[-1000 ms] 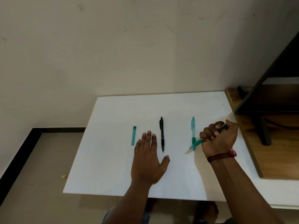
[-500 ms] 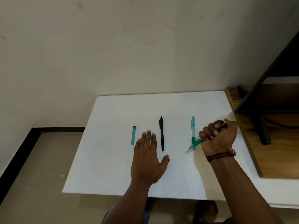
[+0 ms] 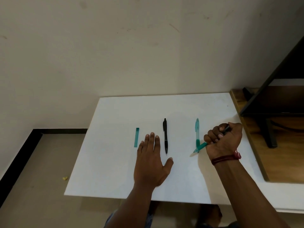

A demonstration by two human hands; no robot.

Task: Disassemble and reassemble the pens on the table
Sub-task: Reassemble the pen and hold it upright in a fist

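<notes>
Left hand [image 3: 151, 160]: flat on the white table [image 3: 115, 170], palm down, fingers straight and together, thumb out to the side. It holds nothing. I read it as a brace, and it is placed to take hold of a pen once twisting starts.

Right hand [image 3: 223, 139]: clenched in a full fist around the held teal pen [image 3: 202, 146]. The tapered writing end sticks out of the fist toward the lower left, and a dark end shows above the knuckles. A whole-fist grip suits pulling or twisting force more than fine placement. Red thread [image 3: 225, 159] is on this wrist.

Layout, left to right:
- short teal piece [image 3: 136, 137], alone, just beside my left fingertips. Cap or barrel section, I cannot tell which.
- black pen [image 3: 165, 135], whole as far as I can see, tip toward me, just right of my left fingers and not touched.
- second teal pen [image 3: 197, 129], lying with its tip toward me. The held teal pen crosses over its near end. I cannot tell whether they touch.

The parts lie parallel and well apart, probably so pieces do not get mixed between pens.

Judgement: early in the task. The next step needs both hands on the held teal pen.

The wooden shelf unit [image 3: 279, 153] stands to the right of the table.
</notes>
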